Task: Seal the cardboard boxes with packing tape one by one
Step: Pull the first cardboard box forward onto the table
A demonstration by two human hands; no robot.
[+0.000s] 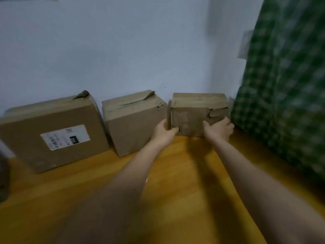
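Three brown cardboard boxes stand in a row against the pale wall on a wooden floor. The small right box (191, 111) has a torn front and worn tape. My left hand (164, 130) grips its lower left corner, and my right hand (219, 128) grips its lower right corner. The middle box (135, 124) has tape peeling up along its top seam. The large left box (52, 131) carries a white shipping label, with a curl of tape lifted at its top edge. No tape roll is in view.
A green checked cloth (284, 85) hangs along the right side, close to the small box. The wooden floor (175, 191) stretches toward me under both arms. A dark object (3, 175) sits at the far left edge.
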